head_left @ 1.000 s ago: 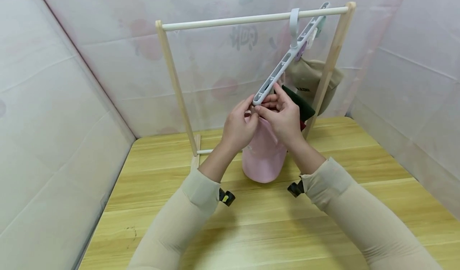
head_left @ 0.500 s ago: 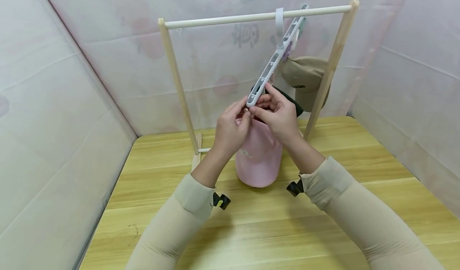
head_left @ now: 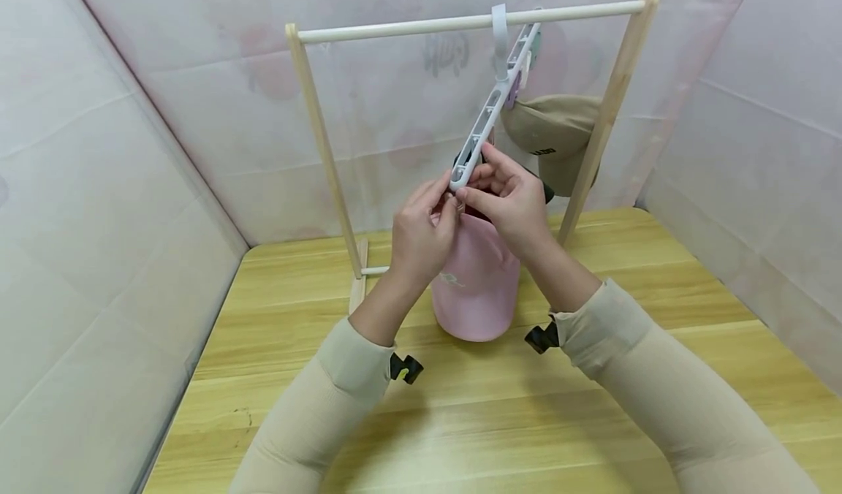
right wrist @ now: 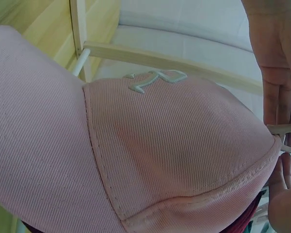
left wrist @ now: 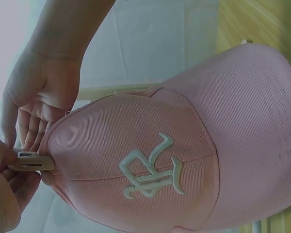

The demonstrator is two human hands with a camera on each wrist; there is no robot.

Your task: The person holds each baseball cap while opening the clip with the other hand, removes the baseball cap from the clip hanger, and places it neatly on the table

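In the middle of the head view, the left hand [head_left: 424, 234] and the right hand [head_left: 509, 205] meet at the low end of a white plastic multi-clip hanger [head_left: 483, 125]. This hanger hangs tilted from the rail of a light wooden rack [head_left: 316, 125]. The fingers [left wrist: 26, 127] of both hands are curled and pinch a small clip [left wrist: 33, 161] at the top edge of a pink ribbed baseball cap [head_left: 475, 289], which hangs just below them, above the wooden table [head_left: 296, 318]. A beige cap [head_left: 552, 132] hangs at the upper right.
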